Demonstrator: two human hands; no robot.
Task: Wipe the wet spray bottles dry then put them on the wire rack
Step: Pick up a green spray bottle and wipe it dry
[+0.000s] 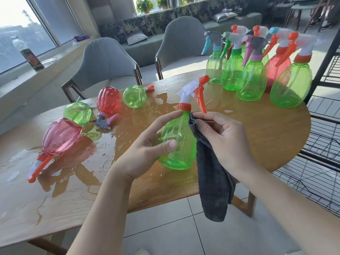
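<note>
Your left hand [147, 144] grips the upright bottle [177, 142], nozzle away from you; your right hand [223, 137] pinches the cloth [213, 184] against its right shoulder.

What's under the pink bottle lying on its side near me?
Under the pink bottle is the wooden table, wet with a puddle that shows its reddish reflection. The spot right beneath the bottle is covered, so I cannot see it.
</note>
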